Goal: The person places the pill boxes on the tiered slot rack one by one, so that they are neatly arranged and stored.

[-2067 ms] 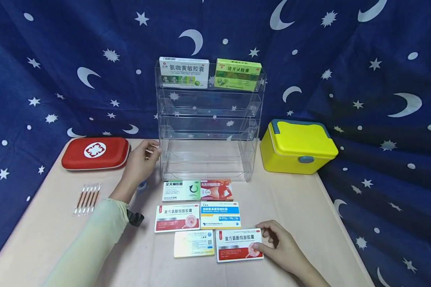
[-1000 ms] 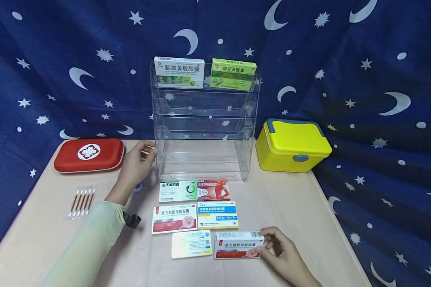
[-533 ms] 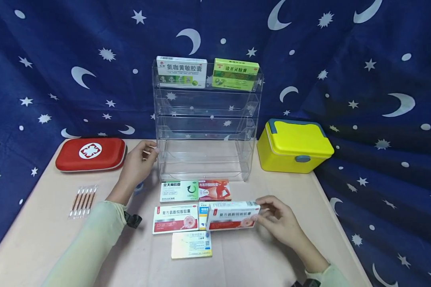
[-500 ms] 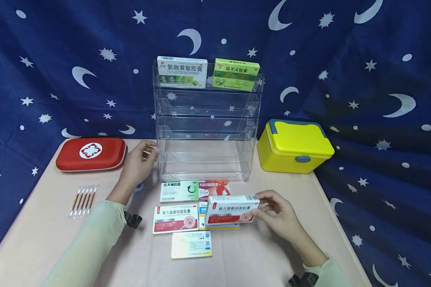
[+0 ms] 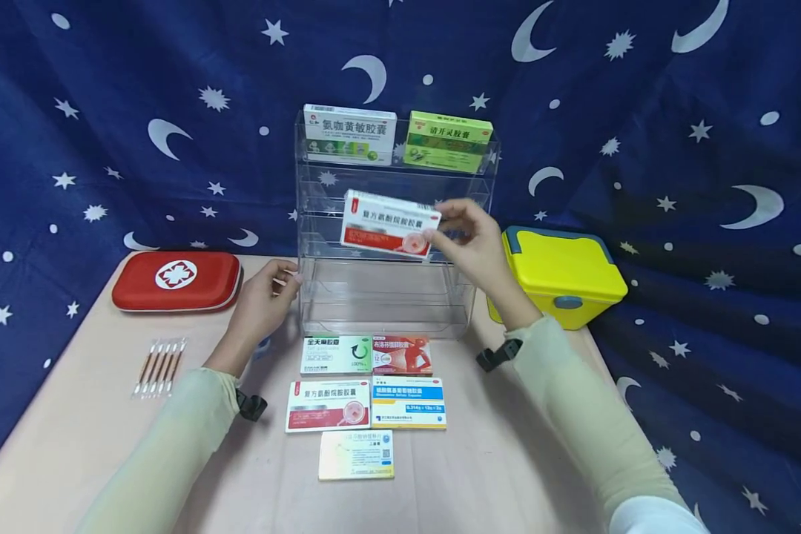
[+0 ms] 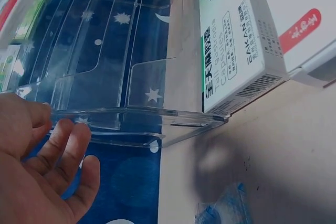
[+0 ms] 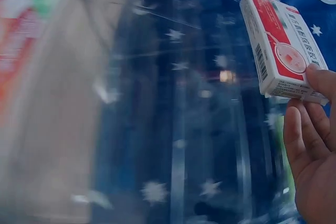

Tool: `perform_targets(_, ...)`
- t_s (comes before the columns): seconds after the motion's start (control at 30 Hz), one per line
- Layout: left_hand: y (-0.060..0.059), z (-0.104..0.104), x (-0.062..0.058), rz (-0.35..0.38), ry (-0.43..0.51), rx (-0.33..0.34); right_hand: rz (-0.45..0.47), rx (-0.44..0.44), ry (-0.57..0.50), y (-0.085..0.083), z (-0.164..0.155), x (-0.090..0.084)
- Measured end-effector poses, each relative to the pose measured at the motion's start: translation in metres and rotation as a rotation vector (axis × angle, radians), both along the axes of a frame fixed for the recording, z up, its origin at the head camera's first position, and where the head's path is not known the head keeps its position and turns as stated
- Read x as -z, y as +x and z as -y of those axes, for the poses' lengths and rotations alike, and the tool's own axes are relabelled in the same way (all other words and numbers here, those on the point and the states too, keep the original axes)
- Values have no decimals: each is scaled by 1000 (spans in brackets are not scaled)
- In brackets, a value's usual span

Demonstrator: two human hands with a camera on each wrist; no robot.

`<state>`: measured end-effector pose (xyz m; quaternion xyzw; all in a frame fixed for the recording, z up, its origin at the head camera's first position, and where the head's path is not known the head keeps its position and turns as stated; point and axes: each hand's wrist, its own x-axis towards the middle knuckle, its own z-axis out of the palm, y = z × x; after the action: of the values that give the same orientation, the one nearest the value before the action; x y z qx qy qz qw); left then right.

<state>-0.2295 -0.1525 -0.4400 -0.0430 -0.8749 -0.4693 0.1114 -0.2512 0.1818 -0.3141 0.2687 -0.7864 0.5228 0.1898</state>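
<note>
**Red-and-white box held up before the clear rack**

Head view: in the middle of the frame the right hand [image 5: 470, 237] pinches a red-and-white cardboard medicine box [image 5: 390, 224] by its right end, thumb on the front and the other fingers behind. The box is in the air, a little tilted, in front of the middle tiers of the clear acrylic tiered rack [image 5: 467, 297]; holding it by one end leaves the long side free toward the shelf. The left hand [image 5: 263, 300] is at the left wall of the rack near its base, fingers loosely bent around the edge, which seems to steady the light rack. On the top tier stand a white-and-green box [image 5: 350, 133] and a lime-green box [image 5: 447, 139]. Five flat boxes [image 5: 367, 393] lie in rows on the beige table [image 5: 73, 437], lower centre.

Left wrist view: at lower left the fingers [image 6: 65, 145] touch the edge of the transparent wall, holding nothing else.

Right wrist view: at upper right the box is gripped by fingertips [image 7: 307, 135] on its near end; the rack is blurred behind it.
</note>
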Motion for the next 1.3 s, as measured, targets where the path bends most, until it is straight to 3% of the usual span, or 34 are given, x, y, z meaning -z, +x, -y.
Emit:
perform_targets(0.2, -1, 1, -1, 7, -16, 7, -26, 36, 13, -52, 22, -36)
perform_targets(0.33, -2, 2, -2, 8, -18, 2, 2, 61, 43, -82, 32, -47)
perform_targets(0.47, -2, 3, -2, -3, -8, 8, 25, 58, 80, -99, 39, -50)
perform_targets(0.83, 3, 0, -4, -10, 1, 25, 77, 44, 283, -103, 43, -38)
perform_targets(1.3, 3, -1, -5, 7, -14, 5, 92, -15, 354, -103, 47, -31)
